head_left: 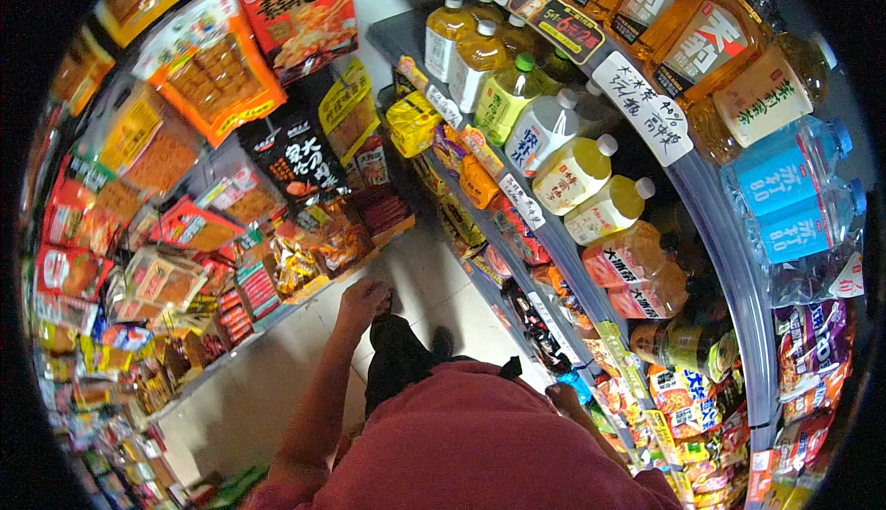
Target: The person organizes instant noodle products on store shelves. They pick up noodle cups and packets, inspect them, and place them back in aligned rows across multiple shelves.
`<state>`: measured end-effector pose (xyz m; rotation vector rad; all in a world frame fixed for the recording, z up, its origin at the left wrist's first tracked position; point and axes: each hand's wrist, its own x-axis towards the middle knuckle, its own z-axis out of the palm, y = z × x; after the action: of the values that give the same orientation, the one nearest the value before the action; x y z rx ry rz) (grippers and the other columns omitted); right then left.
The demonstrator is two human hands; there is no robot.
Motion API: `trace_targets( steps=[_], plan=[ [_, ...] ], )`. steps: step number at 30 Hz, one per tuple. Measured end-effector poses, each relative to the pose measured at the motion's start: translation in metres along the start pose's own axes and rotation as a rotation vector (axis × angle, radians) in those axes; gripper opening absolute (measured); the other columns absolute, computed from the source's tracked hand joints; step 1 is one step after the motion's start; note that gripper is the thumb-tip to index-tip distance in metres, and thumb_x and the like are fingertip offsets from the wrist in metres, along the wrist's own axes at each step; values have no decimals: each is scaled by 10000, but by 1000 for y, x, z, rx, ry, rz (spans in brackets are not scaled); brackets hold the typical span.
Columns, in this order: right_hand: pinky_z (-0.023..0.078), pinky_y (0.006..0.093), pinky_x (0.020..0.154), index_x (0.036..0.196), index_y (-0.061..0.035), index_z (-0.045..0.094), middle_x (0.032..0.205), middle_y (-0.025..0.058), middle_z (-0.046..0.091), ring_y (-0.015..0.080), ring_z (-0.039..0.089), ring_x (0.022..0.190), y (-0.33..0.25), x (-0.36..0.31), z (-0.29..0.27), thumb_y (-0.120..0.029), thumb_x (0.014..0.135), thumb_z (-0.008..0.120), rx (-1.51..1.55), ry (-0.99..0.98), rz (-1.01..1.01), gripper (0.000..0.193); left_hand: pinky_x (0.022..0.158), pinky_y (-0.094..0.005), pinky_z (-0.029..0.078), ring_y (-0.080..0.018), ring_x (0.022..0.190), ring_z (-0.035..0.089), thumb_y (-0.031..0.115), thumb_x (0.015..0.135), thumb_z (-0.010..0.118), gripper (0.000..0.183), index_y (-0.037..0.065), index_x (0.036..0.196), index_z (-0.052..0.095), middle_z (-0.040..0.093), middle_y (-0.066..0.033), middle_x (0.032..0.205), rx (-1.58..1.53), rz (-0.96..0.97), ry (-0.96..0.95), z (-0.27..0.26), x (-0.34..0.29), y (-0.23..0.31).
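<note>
My left hand [365, 301] hangs in front of my dark trousers, just off the low edge of the left snack display. Its fingers look curled in, and I see nothing held in them. My right hand [563, 397] is partly in view by my right side, close to the lower shelf of bagged snacks; its fingers are mostly hidden. Nearest my left hand are open cartons of small wrapped snacks [343, 244] at the bottom of that display. Above them hangs a black snack bag [300, 159], beside a yellow one [349, 108].
On the right, a shelf holds bottled drinks [572, 174] in yellow, green and orange. Larger tea bottles [706, 44] and blue-labelled water bottles [783, 192] stand above. A red snack bag [297, 16] hangs at the upper left. Pale floor tiles [434, 298] run between the displays.
</note>
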<state>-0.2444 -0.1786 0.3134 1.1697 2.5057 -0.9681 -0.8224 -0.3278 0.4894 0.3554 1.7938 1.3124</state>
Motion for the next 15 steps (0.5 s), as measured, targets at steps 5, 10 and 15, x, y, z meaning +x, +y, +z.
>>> trace_targets(
  steps=[5,10,15],
  plan=[
    [573,309,641,830,16,646,765,118,681,177,710,683,-51,-37,10,-262,879,631,262,-142,406,283,607,-273,490,-108,687,581,212,986,611,184,28,982,610,619,-16,809,-8,15,-139,11,85,48],
    [577,312,659,855,17,670,834,108,706,190,713,714,-114,-25,25,-193,875,618,742,137,932,217,571,-292,470,-112,679,599,306,989,607,271,35,1006,605,627,-21,839,22,55,-357,4,175,73],
    [563,322,685,941,-12,675,789,82,718,183,714,729,-196,5,34,-240,884,616,732,233,871,242,640,-304,531,-175,774,673,356,944,660,397,25,1161,630,675,-61,924,228,-37,-412,4,240,124]
  ],
)
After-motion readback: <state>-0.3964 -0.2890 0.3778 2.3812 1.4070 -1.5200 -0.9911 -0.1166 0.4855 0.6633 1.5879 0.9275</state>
